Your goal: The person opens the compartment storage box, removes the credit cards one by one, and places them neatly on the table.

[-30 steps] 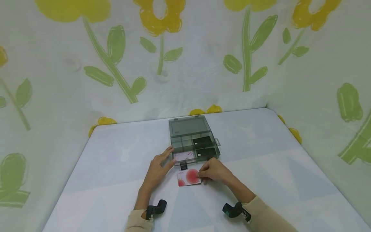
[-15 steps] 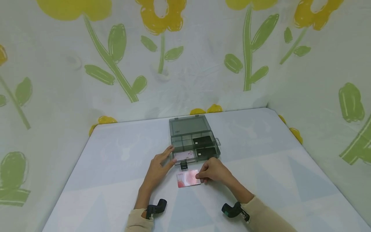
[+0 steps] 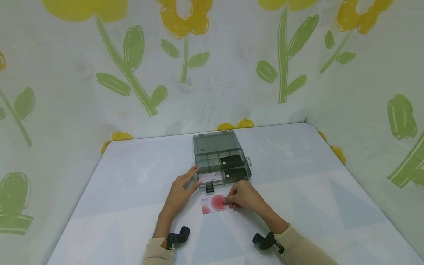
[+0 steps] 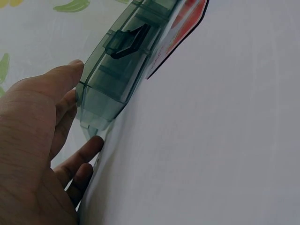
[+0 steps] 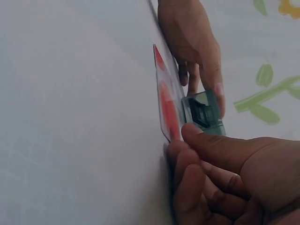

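My right hand (image 3: 244, 195) pinches the right edge of a white card (image 3: 209, 204) with red-pink circles. The card is raised at a slant off the tabletop in the right wrist view, just in front of a grey-green clear plastic compartment box (image 3: 208, 168). The box lies with its lid (image 3: 216, 142) thrown back. Beside its front left corner is my left hand (image 3: 180, 191), thumb and index finger touching the side, the other fingers loosely bent in the left wrist view. A pale card with a flower print (image 3: 210, 177) lies in the front left compartment.
Two black cards (image 3: 235, 173) occupy the right compartments of the box, one behind the other. A dark latch (image 3: 209, 188) juts from its front toward the white card. The white table (image 3: 149, 158) meets flower-patterned cloth walls (image 3: 225, 73) at the back and sides.
The white card has shifted very slightly toward the left and tilted, its glare coming and going so the red circle shows again. My left hand and the box stay put.
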Demonstrator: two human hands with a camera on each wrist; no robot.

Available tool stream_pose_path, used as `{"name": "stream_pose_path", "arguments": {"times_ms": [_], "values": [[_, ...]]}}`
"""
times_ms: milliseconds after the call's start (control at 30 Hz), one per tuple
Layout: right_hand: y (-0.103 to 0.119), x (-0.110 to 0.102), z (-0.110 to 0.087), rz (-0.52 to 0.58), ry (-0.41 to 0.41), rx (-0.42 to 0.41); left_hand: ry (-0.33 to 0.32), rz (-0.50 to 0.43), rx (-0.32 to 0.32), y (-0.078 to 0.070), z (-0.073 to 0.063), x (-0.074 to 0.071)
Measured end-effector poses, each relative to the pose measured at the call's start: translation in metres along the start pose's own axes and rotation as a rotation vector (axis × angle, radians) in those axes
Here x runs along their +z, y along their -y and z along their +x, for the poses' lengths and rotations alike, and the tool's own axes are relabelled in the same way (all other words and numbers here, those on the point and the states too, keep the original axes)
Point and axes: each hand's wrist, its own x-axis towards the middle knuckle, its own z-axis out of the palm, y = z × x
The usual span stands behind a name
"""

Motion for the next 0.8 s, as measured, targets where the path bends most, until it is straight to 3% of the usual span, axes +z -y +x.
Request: {"name": "stream_pose_path", "arguments": {"times_ms": [367,533,800], "values": [[0.007,-0.021,0.001,-0.048,0.014,-0.019,-0.004,0.013,-0.011,0.004,0.0,0.001],[0.014,-0.04,0.005,0.011,0.033,-0.064,-0.007,-0.003,-0.016,0.003,-0.001,0.001],[0.024,-0.066,0.014,0.137,-0.033,-0.093,-0.009,0.02,-0.004,0.002,0.0,0.001]]}}
